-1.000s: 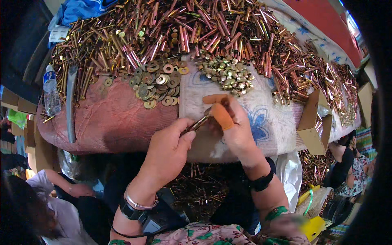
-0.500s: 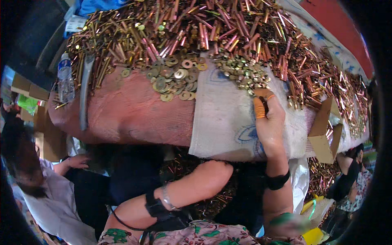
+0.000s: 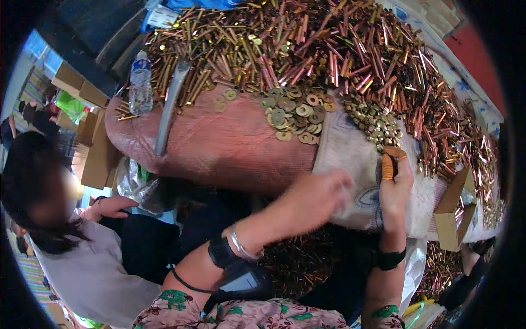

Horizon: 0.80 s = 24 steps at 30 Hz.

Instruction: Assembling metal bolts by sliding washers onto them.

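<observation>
The right hand (image 3: 398, 181) stretches toward twelve o'clock, orange-wrapped fingers (image 3: 387, 167) bent; the left hand (image 3: 324, 193), at its nine o'clock, is blurred. Whether either grips anything, I cannot tell. Shiny, pale-gold metal pieces (image 3: 379, 122) lie heaped at the right hand's eleven o'clock.

No words or numbers readable. Clear plastic bottle (image 3: 141, 94), left side: blue wrap label (image 3: 141, 66) around upper part, pale marks on it, print too small to make out. Crumpled blue material (image 3: 204, 4), top edge: white rectangular label (image 3: 163, 17) with faint darker lines, too blurred to read. Dark device (image 3: 262, 277), near lower edge: pale rectangular panel (image 3: 239, 283), any marking there illegible.
</observation>
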Each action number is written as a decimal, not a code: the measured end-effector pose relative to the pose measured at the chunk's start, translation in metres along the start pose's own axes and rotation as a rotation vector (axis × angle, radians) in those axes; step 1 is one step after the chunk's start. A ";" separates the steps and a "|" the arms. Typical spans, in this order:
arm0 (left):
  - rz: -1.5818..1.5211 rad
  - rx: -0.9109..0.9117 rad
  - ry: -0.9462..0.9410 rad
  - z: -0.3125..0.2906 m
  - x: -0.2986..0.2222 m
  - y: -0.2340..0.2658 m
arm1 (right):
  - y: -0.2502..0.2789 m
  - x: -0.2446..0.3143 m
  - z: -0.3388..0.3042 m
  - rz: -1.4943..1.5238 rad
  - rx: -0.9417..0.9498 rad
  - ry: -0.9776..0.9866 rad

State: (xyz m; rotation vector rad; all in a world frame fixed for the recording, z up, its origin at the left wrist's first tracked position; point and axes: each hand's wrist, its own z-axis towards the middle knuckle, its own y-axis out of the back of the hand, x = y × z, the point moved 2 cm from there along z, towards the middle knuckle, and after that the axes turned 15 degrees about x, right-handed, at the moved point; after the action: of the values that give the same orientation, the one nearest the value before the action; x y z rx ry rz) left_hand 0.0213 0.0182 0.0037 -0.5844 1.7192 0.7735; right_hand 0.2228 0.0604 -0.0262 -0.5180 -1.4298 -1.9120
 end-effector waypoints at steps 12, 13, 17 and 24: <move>0.829 -0.716 0.030 0.009 0.036 0.042 | -0.036 0.062 0.000 0.107 0.099 0.173; 0.840 -0.699 0.016 0.006 0.034 0.034 | -0.037 0.071 0.001 0.135 0.139 0.141; 0.812 -0.734 -0.095 -0.004 0.030 0.041 | -0.050 0.086 0.013 0.039 0.166 0.389; 0.790 -1.139 0.052 0.005 0.043 0.140 | -0.072 0.094 0.050 0.109 0.256 0.329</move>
State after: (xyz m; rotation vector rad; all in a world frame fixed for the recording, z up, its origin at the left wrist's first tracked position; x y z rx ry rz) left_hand -0.0880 0.1156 -0.0102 -0.6366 1.4023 2.3676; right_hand 0.1020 0.0924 0.0045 -0.1482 -1.3707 -1.6093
